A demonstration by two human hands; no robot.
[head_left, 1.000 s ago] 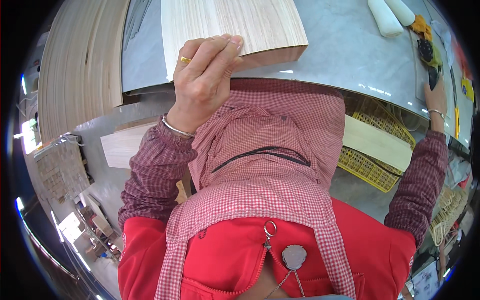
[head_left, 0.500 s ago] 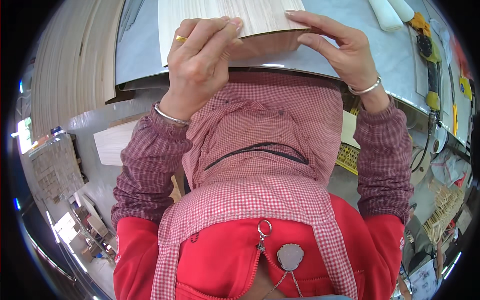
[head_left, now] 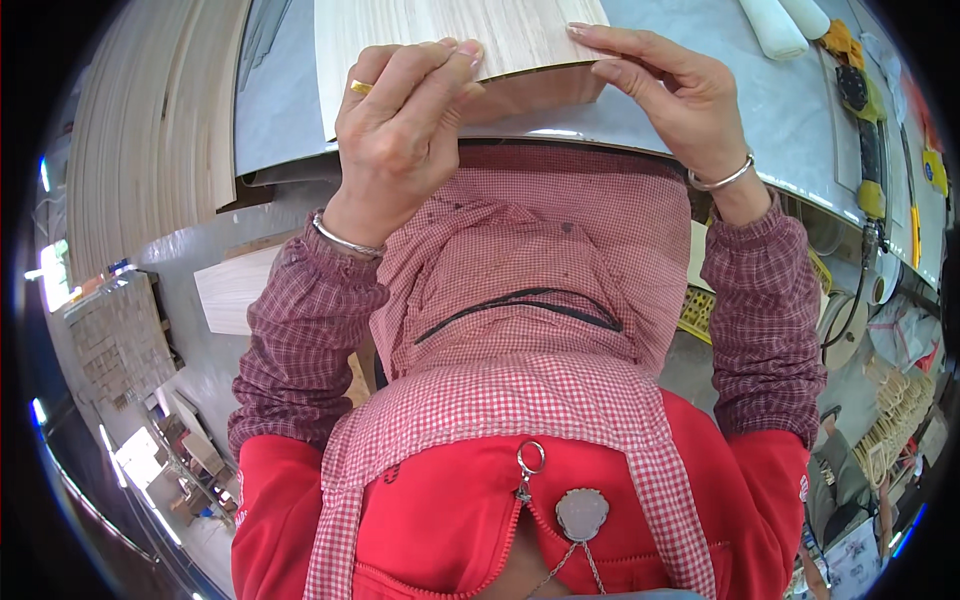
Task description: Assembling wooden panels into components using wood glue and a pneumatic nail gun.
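Observation:
A pale wooden board (head_left: pixel 500 32) with straight grain lies over the grey worktop, its near edge raised and a darker band showing under it. My left hand (head_left: pixel 395 140), with a gold ring, is closed in a pinch at the middle of that edge. Whether anything small sits between its fingertips is hidden. At the board's right corner, my right hand (head_left: pixel 690 100) holds the edge, forefinger on the top face and thumb just below. The board's far end runs out of the picture.
Long wooden boards (head_left: pixel 150 120) are stacked on the left. The grey worktop (head_left: pixel 690 20) carries white rolls (head_left: pixel 775 30) and a black and yellow hand tool (head_left: pixel 855 95) with a hose on the right. Below stands a yellow crate (head_left: pixel 697 312); a loose pale board (head_left: pixel 235 290) lies lower left.
My right hand has shifted slightly left, its thumb closer in under the board's edge. The left hand keeps its pinch, and the whole view has drifted a little.

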